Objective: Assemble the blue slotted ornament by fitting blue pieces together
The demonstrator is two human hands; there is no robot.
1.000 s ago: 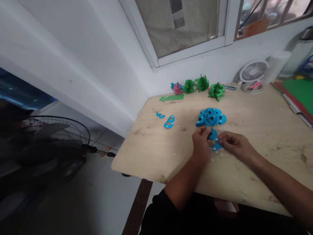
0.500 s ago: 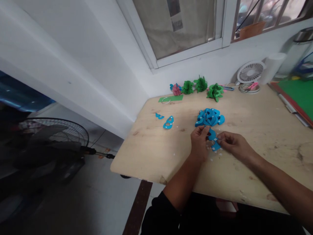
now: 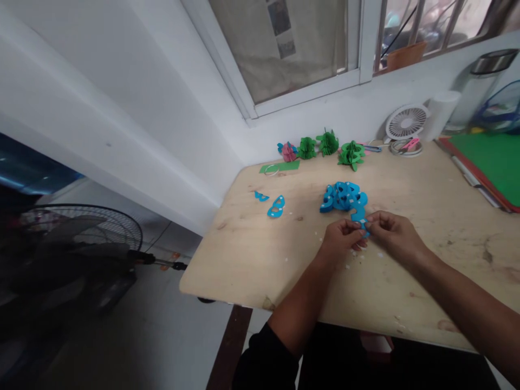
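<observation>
Between my two hands is a blue paper cutout (image 3: 358, 213) dotted with small white squares. My left hand (image 3: 342, 238) pinches its lower left part. At its right edge, the fingers of my right hand (image 3: 385, 227) are closed on it too; whether they also hold a white square I cannot make out. The cutout's far end meets a folded cluster of blue paper loops (image 3: 344, 195); whether the two are joined is unclear. Further left lie a blue cutout with two holes (image 3: 276, 207) and a smaller blue piece (image 3: 261, 196).
Along the wall stand several green paper shapes (image 3: 328, 142) and a pink and blue one (image 3: 288, 152). A tape ring (image 3: 272, 170) lies on a green strip. Pink-handled scissors (image 3: 410, 145), a small white fan (image 3: 406, 122) and green sheets (image 3: 487, 162) are at the right.
My left hand has moved from the cutout's upper left side down to its near end. My right hand has shifted slightly up and stays at the right edge. The camera view has turned slightly.
</observation>
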